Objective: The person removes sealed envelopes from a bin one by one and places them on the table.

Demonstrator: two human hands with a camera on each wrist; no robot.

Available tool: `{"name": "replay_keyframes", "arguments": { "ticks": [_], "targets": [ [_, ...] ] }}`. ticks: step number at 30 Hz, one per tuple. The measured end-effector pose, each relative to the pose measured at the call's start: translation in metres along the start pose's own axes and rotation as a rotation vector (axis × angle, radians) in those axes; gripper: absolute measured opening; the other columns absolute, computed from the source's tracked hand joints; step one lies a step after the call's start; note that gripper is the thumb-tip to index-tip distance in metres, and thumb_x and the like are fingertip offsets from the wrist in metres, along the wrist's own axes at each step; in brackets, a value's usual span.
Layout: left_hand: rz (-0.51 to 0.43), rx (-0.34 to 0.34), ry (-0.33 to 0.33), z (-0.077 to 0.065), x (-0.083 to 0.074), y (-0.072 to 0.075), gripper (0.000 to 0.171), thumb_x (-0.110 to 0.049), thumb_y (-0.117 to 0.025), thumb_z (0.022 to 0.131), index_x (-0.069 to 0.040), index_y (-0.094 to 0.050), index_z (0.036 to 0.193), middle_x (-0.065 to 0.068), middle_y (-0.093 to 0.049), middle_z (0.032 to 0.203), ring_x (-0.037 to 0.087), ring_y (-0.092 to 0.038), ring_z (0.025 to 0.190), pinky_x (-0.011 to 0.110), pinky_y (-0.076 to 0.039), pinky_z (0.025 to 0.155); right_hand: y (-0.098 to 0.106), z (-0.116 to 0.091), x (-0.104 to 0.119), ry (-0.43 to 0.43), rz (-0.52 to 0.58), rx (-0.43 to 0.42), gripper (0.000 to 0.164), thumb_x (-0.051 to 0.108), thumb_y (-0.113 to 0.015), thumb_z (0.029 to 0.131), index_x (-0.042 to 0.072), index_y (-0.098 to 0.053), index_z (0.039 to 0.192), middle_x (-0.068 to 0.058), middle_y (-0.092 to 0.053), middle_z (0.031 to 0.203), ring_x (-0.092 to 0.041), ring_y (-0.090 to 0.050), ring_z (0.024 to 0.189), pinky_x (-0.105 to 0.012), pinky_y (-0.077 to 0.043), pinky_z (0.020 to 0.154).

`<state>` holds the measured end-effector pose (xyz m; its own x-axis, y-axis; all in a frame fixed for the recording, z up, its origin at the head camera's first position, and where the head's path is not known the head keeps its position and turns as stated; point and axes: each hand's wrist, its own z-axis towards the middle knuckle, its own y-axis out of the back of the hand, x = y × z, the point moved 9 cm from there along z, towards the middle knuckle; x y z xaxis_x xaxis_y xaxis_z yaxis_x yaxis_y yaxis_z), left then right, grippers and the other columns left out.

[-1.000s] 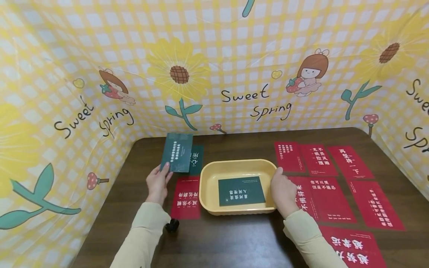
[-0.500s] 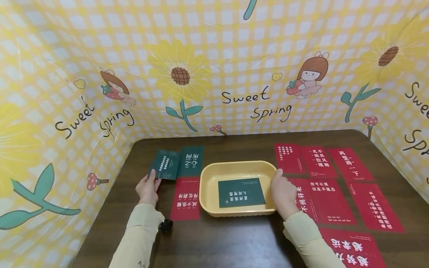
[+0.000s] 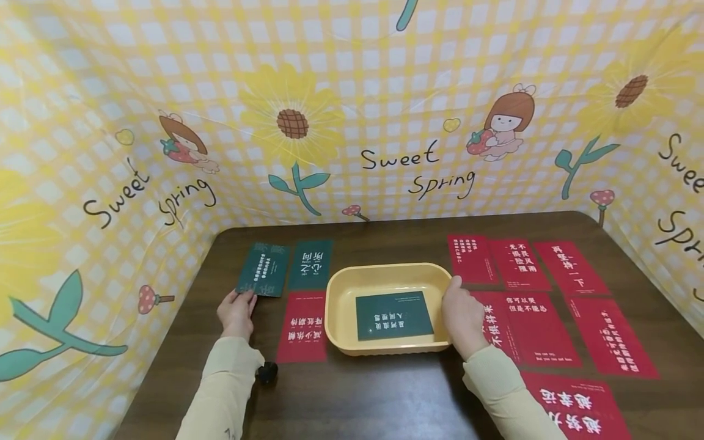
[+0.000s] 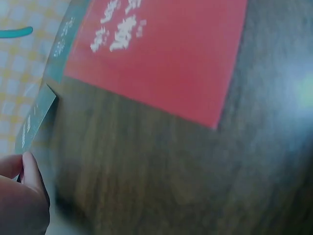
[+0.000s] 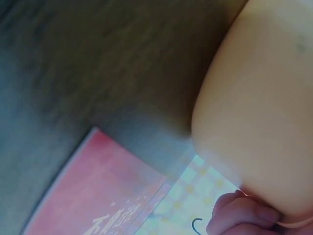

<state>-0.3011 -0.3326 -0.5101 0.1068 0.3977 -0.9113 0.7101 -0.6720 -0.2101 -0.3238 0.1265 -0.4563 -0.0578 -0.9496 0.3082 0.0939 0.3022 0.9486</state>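
Observation:
Pinched by its near-left corner in my left hand [image 3: 238, 315], a dark green card [image 3: 264, 270] with white writing lies close over the table at the far left. The left wrist view shows thumb and finger on the edge of that green card [image 4: 35, 120], which is tilted there. My right hand [image 3: 464, 318] grips the right rim of a yellow plastic basin [image 3: 335, 333]; in the right wrist view its curled fingers [image 5: 239, 215] are at the basin's edge. Inside the basin lies another green card [image 3: 393, 315].
Right of the left hand's card lies a green card [image 3: 310, 264], with a red card [image 3: 302, 327] below it. Several red cards [image 3: 550, 330] are laid out on the right side. A patterned cloth [image 3: 330, 122] hangs behind the brown wooden table [image 3: 374, 397].
My left hand has moved left and down with its green card, off the neighbouring green card, which now shows whole. My right hand keeps its grip on the basin.

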Motion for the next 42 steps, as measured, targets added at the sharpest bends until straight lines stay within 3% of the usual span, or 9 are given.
{"name": "replay_keyframes", "arguments": {
  "ticks": [6,10,14,21,26,31,37,39,42],
  "targets": [
    [0.045,0.018,0.022,0.003,0.004,0.001,0.056,0.006,-0.05,0.096,0.01,-0.028,0.146,0.022,-0.031,0.15,0.026,-0.039,0.133,0.023,-0.039,0.099,0.0,0.0,0.003,0.019,-0.019,-0.007,0.006,-0.004,-0.043,0.096,-0.007,-0.038,0.096,-0.022,-0.053,0.065,-0.042,-0.064,0.065,-0.052,-0.052,0.057],
    [0.138,0.033,-0.018,0.003,0.002,-0.001,0.055,0.005,-0.051,0.095,0.013,-0.028,0.145,0.026,-0.032,0.149,0.028,-0.038,0.133,0.028,-0.037,0.104,0.0,0.0,0.003,0.015,-0.028,-0.011,0.005,-0.004,-0.042,0.096,-0.007,-0.038,0.096,-0.022,-0.053,0.065,-0.042,-0.064,0.064,-0.051,-0.052,0.056],
    [0.29,0.037,-0.133,0.001,-0.007,-0.001,0.059,0.008,-0.051,0.093,0.019,-0.024,0.143,0.036,-0.035,0.143,0.037,-0.037,0.133,0.041,-0.035,0.106,0.001,-0.001,0.003,0.01,-0.023,-0.005,0.005,-0.004,-0.042,0.096,-0.007,-0.038,0.096,-0.022,-0.052,0.064,-0.042,-0.064,0.064,-0.051,-0.053,0.056],
    [0.767,-0.029,-0.337,-0.002,-0.026,-0.008,0.059,0.0,-0.055,0.091,0.021,-0.029,0.14,0.042,-0.039,0.135,0.051,-0.035,0.129,0.052,-0.029,0.108,0.0,0.0,0.003,-0.004,-0.005,0.024,0.008,-0.003,-0.045,0.096,-0.007,-0.038,0.098,-0.022,-0.053,0.066,-0.042,-0.064,0.065,-0.052,-0.053,0.058],
    [0.767,0.012,-0.505,-0.021,-0.03,-0.038,0.05,0.006,-0.055,0.088,0.016,-0.041,0.135,0.04,-0.042,0.131,0.053,-0.037,0.124,0.055,-0.028,0.107,-0.002,0.001,0.0,-0.023,0.001,0.058,0.015,-0.002,-0.05,0.094,-0.008,-0.038,0.1,-0.023,-0.054,0.068,-0.041,-0.064,0.066,-0.052,-0.054,0.06],
    [0.732,0.225,-0.741,-0.072,-0.031,-0.102,0.034,0.008,-0.057,0.089,0.008,-0.056,0.123,0.028,-0.053,0.123,0.042,-0.046,0.118,0.051,-0.037,0.101,-0.001,0.002,-0.002,-0.026,0.0,0.054,0.011,-0.003,-0.047,0.096,-0.008,-0.038,0.1,-0.023,-0.054,0.067,-0.042,-0.064,0.066,-0.052,-0.053,0.06],
    [0.983,0.518,-1.209,-0.157,-0.017,-0.165,0.026,0.014,-0.06,0.083,-0.002,-0.068,0.101,0.013,-0.062,0.105,0.03,-0.057,0.101,0.041,-0.05,0.088,-0.003,0.001,-0.001,-0.009,0.009,0.042,0.011,-0.004,-0.047,0.095,-0.007,-0.037,0.099,-0.022,-0.053,0.066,-0.042,-0.064,0.065,-0.052,-0.053,0.058],
    [1.087,0.641,-1.257,-0.175,-0.001,-0.178,0.023,0.012,-0.061,0.084,-0.004,-0.069,0.098,0.01,-0.063,0.102,0.027,-0.059,0.097,0.038,-0.051,0.086,-0.003,0.001,-0.001,-0.005,0.006,0.039,0.01,-0.003,-0.046,0.095,-0.007,-0.037,0.099,-0.021,-0.053,0.066,-0.042,-0.064,0.064,-0.052,-0.053,0.058],
    [1.255,0.841,-1.156,-0.188,0.028,-0.19,0.018,-0.001,-0.066,0.09,-0.006,-0.069,0.107,0.009,-0.062,0.106,0.025,-0.058,0.101,0.037,-0.049,0.092,-0.003,0.001,0.0,-0.001,0.002,0.033,0.009,-0.003,-0.045,0.096,-0.007,-0.038,0.098,-0.021,-0.052,0.065,-0.042,-0.063,0.064,-0.052,-0.053,0.058]
  ]
}}
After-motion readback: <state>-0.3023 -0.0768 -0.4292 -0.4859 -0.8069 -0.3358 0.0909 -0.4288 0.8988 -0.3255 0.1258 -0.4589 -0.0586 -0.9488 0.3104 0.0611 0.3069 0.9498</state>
